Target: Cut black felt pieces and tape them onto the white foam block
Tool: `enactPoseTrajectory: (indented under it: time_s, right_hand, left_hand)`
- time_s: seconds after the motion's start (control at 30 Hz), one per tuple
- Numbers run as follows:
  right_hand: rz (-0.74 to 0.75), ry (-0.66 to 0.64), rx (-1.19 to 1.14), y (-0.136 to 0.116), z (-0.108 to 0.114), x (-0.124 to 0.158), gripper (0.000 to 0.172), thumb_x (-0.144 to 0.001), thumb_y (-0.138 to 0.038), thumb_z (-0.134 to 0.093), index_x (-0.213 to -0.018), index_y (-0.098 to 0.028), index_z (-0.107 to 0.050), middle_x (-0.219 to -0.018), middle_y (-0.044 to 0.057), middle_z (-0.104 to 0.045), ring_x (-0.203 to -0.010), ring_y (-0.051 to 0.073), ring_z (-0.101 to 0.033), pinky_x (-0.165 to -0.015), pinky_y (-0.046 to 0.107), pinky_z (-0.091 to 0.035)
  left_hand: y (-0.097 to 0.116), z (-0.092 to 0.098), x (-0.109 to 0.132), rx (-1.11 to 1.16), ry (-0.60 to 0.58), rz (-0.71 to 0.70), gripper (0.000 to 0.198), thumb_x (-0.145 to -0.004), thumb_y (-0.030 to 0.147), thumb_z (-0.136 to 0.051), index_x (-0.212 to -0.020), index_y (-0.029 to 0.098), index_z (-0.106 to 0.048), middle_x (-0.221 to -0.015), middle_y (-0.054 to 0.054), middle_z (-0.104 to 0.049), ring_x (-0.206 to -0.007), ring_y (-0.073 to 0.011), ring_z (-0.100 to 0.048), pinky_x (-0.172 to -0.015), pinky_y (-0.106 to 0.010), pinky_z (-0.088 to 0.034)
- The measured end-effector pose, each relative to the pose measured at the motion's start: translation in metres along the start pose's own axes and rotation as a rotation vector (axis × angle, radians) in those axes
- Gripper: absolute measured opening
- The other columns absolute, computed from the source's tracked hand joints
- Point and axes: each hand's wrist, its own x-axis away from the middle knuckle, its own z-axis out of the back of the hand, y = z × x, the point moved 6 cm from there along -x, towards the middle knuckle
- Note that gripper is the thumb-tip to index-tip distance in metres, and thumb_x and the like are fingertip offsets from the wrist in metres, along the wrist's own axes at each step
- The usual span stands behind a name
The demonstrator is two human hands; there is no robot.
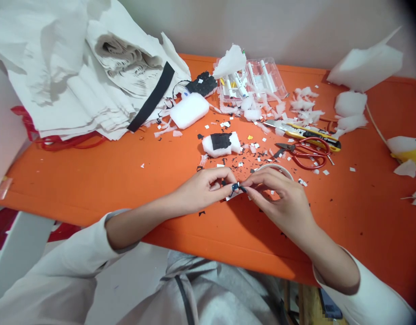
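My left hand (214, 187) and my right hand (279, 194) meet over the front middle of the table, fingertips pinched close together. Between them is a small black-and-white piece (235, 187), too small to name, with a white scrap under it; both hands grip it. Just beyond my fingers lies a white foam-like piece (233, 142) with a black patch (221, 141) across its middle. A roll of tape (285, 170), seen only by its pale rim, lies partly hidden behind my right hand. Black and white clippings are scattered around.
Red-handled scissors (309, 153) and a yellow utility knife (306, 133) lie to the right. Behind are a clear box of markers (267, 79) and a white block (189, 110). A black strip (152, 97) leans on piled white sheets (69, 108). A white-yellow figure (409, 151) sits far right.
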Motion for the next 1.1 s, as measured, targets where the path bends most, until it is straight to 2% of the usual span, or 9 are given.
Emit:
enactPoseTrajectory:
  time_s: [0.43,0.57,0.67,0.83,0.93,1.0,1.1]
  right_hand:
    - [-0.037,-0.010,0.021,0.003,-0.001,0.001,0.008,-0.086,-0.014,-0.061,-0.086,-0.021,-0.064,-0.083,0.004,-0.069,-0.074,0.016,-0.065,-0.064,0.027,-0.053]
    - [-0.050,0.027,0.020,0.003,0.005,-0.001,0.005,-0.087,-0.017,-0.061,-0.086,-0.020,-0.065,-0.082,0.003,-0.069,-0.072,0.014,-0.064,-0.063,0.025,-0.053]
    - [-0.069,0.100,0.040,0.008,0.016,-0.002,0.005,-0.087,-0.017,-0.062,-0.087,-0.020,-0.066,-0.085,0.002,-0.069,-0.073,0.013,-0.065,-0.066,0.025,-0.054]
    - [-0.173,0.414,0.348,0.027,0.060,-0.003,0.007,-0.086,-0.028,-0.065,-0.087,-0.021,-0.068,-0.081,0.003,-0.068,-0.068,0.016,-0.063,-0.065,0.028,-0.051]
    - [-0.239,0.397,0.530,0.035,0.073,-0.005,0.022,-0.093,-0.025,-0.053,-0.108,-0.024,-0.069,-0.096,0.007,-0.070,-0.073,0.019,-0.063,-0.068,0.033,-0.047]
    - [-0.230,0.388,0.605,0.034,0.077,-0.005,0.027,-0.094,-0.023,-0.049,-0.109,-0.026,-0.071,-0.107,0.008,-0.069,-0.075,0.019,-0.063,-0.069,0.033,-0.046]
    - [-0.209,0.385,0.582,0.031,0.074,-0.003,0.029,-0.094,-0.027,-0.051,-0.118,-0.024,-0.067,-0.106,0.008,-0.069,-0.072,0.019,-0.064,-0.064,0.031,-0.046]
  left_hand:
    - [0.004,0.000,-0.001,-0.097,0.021,-0.078,0.012,-0.088,0.017,-0.051,-0.077,0.016,-0.056,-0.072,0.006,-0.052,-0.055,-0.0047,-0.038,-0.054,-0.019,-0.031]
    - [0.007,0.001,0.000,-0.184,0.023,-0.140,0.011,-0.088,0.016,-0.051,-0.079,0.017,-0.057,-0.074,0.005,-0.053,-0.061,-0.0055,-0.042,-0.058,-0.018,-0.034]
    - [0.007,0.000,0.000,-0.214,0.018,-0.153,0.012,-0.089,0.019,-0.050,-0.080,0.017,-0.057,-0.075,0.004,-0.053,-0.063,-0.0065,-0.044,-0.060,-0.019,-0.035]
    - [0.004,-0.001,-0.001,-0.130,0.022,-0.079,0.012,-0.088,0.021,-0.050,-0.078,0.017,-0.055,-0.072,0.005,-0.053,-0.055,-0.0056,-0.038,-0.054,-0.019,-0.032]
    - [0.002,-0.001,0.000,-0.090,0.032,-0.045,0.011,-0.088,0.022,-0.050,-0.079,0.017,-0.054,-0.071,0.005,-0.053,-0.056,-0.0062,-0.040,-0.054,-0.019,-0.032]
    - [-0.001,-0.001,0.000,-0.060,0.029,-0.028,0.012,-0.089,0.025,-0.050,-0.080,0.017,-0.054,-0.072,0.004,-0.055,-0.058,-0.0070,-0.044,-0.054,-0.019,-0.033]
    - [-0.004,0.001,0.000,-0.038,0.054,-0.013,0.013,-0.089,0.027,-0.051,-0.081,0.018,-0.055,-0.071,0.004,-0.055,-0.057,-0.0069,-0.043,-0.053,-0.019,-0.032]
